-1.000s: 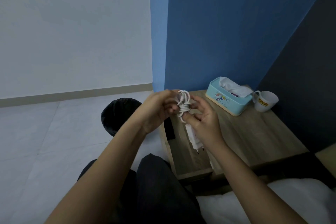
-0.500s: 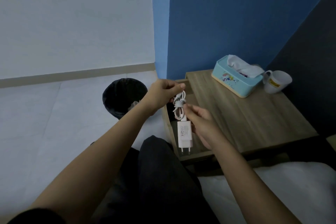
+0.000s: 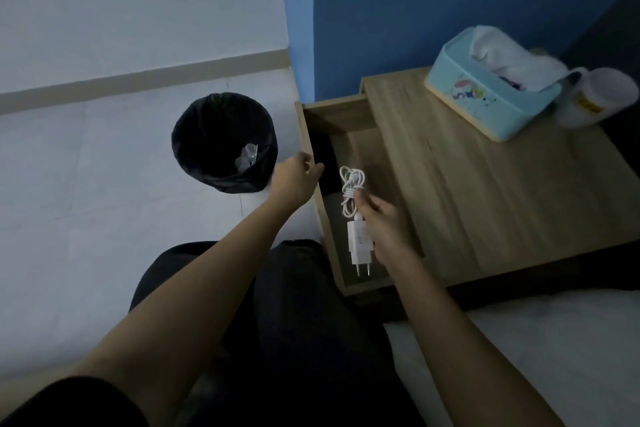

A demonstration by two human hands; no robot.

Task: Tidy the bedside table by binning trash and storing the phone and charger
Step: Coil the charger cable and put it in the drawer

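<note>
My right hand (image 3: 382, 225) grips a white charger (image 3: 359, 242) with its coiled white cable (image 3: 351, 189), plug prongs pointing toward me, low inside the pulled-out wooden drawer (image 3: 349, 139) of the bedside table (image 3: 485, 191). My left hand (image 3: 296, 177) rests on the drawer's left edge, fingers curled loosely, holding nothing. A dark shape lies along the drawer's left inside wall; I cannot tell what it is.
A black-lined bin (image 3: 224, 146) with pale trash in it stands on the tiled floor left of the drawer. On the tabletop's far side sit a light-blue tissue box (image 3: 491, 97) and a white mug (image 3: 597, 97). White bedding (image 3: 554, 350) lies at lower right.
My left hand has let go of the coiled cable and moved left to the drawer's edge. My right hand has lowered the charger into the drawer.
</note>
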